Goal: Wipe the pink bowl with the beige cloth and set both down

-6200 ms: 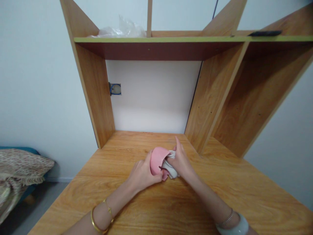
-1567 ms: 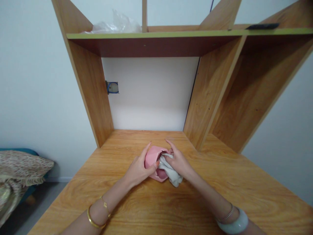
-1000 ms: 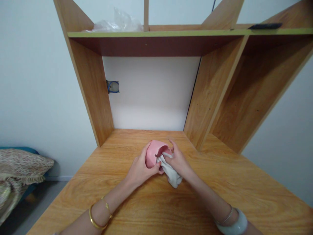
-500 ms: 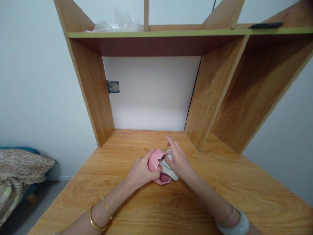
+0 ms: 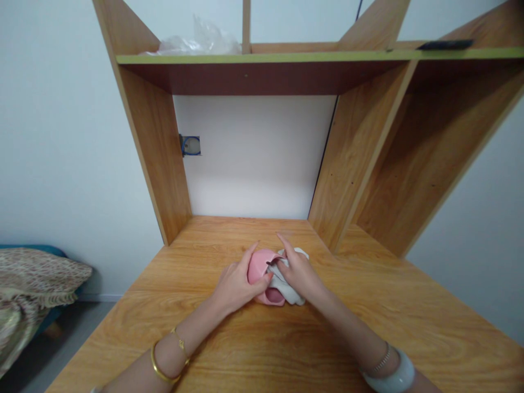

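Observation:
A pink, hollow container (image 5: 258, 265) with a cut-out rim lies tipped on the wooden desk, its opening facing right. My left hand (image 5: 237, 284) grips it from the left, thumb across the near side by the opening. A light grey-white cloth (image 5: 289, 292) is bunched at the opening, partly inside and partly spilling out to the right. My right hand (image 5: 301, 271) pinches the cloth at the opening, with the index finger stretched upward. The fingertips inside the folds are partly hidden.
The wooden desk (image 5: 229, 355) has side panels and a shelf (image 5: 286, 57) above. A clear plastic bag (image 5: 200, 41) and a dark flat object (image 5: 446, 45) lie on the shelf. An open socket box (image 5: 191, 145) shows in the back wall. At left is a patterned cloth (image 5: 36, 273).
More of the grey-white cloth shows to the right of the pink container and beyond my right hand. The container has tilted slightly; my left index finger has lifted off its top.

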`<state>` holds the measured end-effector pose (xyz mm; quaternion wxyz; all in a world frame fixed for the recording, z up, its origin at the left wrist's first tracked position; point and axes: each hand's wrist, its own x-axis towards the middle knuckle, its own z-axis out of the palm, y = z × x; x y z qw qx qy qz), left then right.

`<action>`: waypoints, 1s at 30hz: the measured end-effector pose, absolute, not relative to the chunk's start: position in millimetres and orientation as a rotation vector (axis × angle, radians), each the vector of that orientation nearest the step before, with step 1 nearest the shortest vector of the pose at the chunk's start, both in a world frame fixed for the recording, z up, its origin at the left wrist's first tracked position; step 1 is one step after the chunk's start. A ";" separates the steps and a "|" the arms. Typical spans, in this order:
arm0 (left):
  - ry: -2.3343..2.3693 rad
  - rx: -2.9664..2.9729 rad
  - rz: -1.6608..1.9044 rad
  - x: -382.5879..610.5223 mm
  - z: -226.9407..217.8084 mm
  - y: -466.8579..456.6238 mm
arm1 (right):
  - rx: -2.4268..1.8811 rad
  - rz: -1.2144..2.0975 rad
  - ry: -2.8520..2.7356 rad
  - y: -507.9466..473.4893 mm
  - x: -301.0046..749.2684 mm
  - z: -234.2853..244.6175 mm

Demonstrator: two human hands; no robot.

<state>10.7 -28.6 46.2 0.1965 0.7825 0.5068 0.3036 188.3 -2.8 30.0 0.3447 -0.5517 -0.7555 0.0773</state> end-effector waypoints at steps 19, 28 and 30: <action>1.145 1.956 1.090 14.7 43.3 -27.4 | -1.340 0.395 -1.628 5.2 182.0 16.1; 1.260 1.945 1.078 12.9 50.7 -28.5 | -1.335 0.363 -1.637 -1.7 182.2 31.2; 1.277 1.955 1.051 12.1 50.9 -28.3 | -1.327 0.369 -1.638 -1.7 182.7 30.3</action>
